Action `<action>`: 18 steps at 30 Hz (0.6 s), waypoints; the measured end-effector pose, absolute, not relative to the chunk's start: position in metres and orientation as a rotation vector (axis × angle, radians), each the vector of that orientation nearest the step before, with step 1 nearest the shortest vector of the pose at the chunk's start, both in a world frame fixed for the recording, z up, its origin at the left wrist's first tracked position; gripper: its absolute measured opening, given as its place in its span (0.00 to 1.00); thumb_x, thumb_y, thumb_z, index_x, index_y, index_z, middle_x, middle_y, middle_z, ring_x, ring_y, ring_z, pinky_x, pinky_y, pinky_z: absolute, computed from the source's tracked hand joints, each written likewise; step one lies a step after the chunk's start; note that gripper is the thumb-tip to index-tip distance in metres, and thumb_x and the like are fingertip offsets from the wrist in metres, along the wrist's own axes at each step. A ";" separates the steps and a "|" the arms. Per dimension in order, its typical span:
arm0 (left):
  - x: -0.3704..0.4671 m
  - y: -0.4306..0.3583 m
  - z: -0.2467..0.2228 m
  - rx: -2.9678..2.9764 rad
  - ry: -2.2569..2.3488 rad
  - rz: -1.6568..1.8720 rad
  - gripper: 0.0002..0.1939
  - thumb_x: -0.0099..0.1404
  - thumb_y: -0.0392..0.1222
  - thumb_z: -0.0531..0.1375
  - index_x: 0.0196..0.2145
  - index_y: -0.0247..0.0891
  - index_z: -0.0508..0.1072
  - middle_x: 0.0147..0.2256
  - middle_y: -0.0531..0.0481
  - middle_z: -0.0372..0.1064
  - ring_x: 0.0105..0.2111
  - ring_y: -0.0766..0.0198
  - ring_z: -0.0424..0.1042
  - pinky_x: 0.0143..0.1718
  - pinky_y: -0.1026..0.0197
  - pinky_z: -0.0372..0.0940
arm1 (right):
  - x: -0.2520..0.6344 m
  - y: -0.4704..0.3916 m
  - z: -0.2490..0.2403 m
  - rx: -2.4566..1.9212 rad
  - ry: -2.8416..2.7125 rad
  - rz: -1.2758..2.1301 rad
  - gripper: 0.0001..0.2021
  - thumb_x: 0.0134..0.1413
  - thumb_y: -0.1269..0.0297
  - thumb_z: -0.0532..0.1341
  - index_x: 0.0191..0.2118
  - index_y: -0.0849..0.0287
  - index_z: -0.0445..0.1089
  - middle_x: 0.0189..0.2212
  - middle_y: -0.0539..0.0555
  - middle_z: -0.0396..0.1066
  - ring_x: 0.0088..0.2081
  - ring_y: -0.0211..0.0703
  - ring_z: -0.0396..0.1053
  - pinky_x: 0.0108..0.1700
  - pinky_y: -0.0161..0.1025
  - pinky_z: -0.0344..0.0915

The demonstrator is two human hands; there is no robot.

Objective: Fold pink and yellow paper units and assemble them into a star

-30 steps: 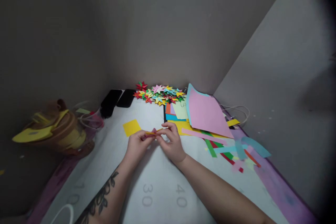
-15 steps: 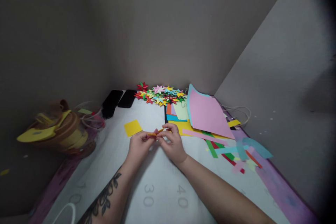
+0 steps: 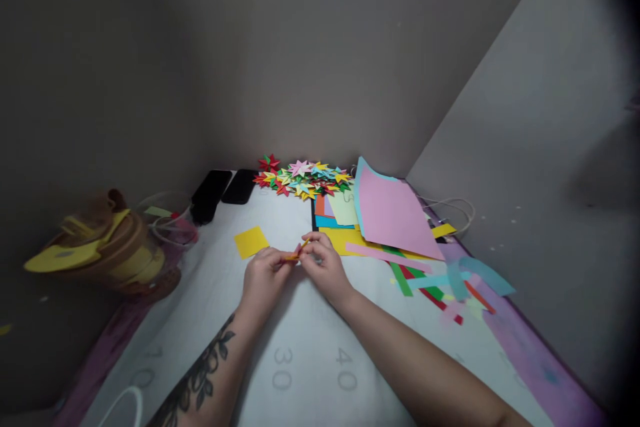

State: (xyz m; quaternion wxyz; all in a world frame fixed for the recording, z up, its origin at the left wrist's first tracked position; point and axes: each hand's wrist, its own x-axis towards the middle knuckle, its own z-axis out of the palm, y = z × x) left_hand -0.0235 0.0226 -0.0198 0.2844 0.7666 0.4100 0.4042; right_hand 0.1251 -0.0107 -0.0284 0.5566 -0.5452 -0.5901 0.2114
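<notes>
Between my two hands is a small folded paper piece (image 3: 299, 254), yellow-orange with some pink. My left hand (image 3: 265, 275) pinches its left end between thumb and fingers. On the other side, the fingertips of my right hand (image 3: 327, 270) are closed on its right end. The piece is held just above the white table mat, and its exact folds are too small to tell. A flat yellow paper square (image 3: 251, 242) lies beyond my left hand. Folded paper stars (image 3: 303, 180) in several colours are heaped at the back.
Two black phones (image 3: 211, 195) lie at the back left, near a brown pot-like container (image 3: 113, 250) with a yellow piece on top. Pink sheets (image 3: 395, 210) lean over coloured paper at the right. Cut paper strips (image 3: 425, 283) are scattered nearer. Walls stand behind and beside the table.
My right fingers have closed in around the folded piece, and its raised yellow end shows less. The view has shifted slightly.
</notes>
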 end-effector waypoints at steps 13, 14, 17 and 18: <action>-0.024 0.024 -0.022 2.030 1.117 1.028 0.07 0.58 0.37 0.60 0.32 0.39 0.78 0.30 0.48 0.75 0.32 0.62 0.71 0.34 0.61 0.64 | 0.128 -0.011 -0.027 -1.306 -1.357 0.595 0.06 0.48 0.70 0.60 0.23 0.56 0.71 0.44 0.55 0.66 0.50 0.47 0.63 0.54 0.47 0.56; -0.024 0.024 -0.022 2.031 1.119 1.030 0.06 0.57 0.37 0.60 0.32 0.40 0.78 0.29 0.48 0.75 0.32 0.62 0.71 0.34 0.61 0.64 | 0.128 -0.011 -0.027 -1.305 -1.362 0.595 0.06 0.47 0.70 0.60 0.23 0.56 0.70 0.44 0.56 0.66 0.49 0.47 0.63 0.54 0.47 0.57; -0.024 0.024 -0.023 2.030 1.118 1.036 0.07 0.58 0.37 0.60 0.32 0.40 0.79 0.29 0.48 0.75 0.31 0.62 0.71 0.34 0.62 0.63 | 0.127 -0.011 -0.028 -1.290 -1.365 0.604 0.05 0.46 0.71 0.60 0.23 0.57 0.69 0.43 0.56 0.65 0.49 0.47 0.64 0.53 0.47 0.58; -0.024 0.024 -0.023 2.026 1.116 1.037 0.07 0.58 0.37 0.60 0.32 0.40 0.79 0.29 0.48 0.75 0.31 0.62 0.71 0.34 0.62 0.63 | 0.127 -0.011 -0.029 -1.284 -1.358 0.613 0.05 0.46 0.71 0.60 0.23 0.57 0.68 0.43 0.56 0.65 0.49 0.47 0.63 0.52 0.46 0.58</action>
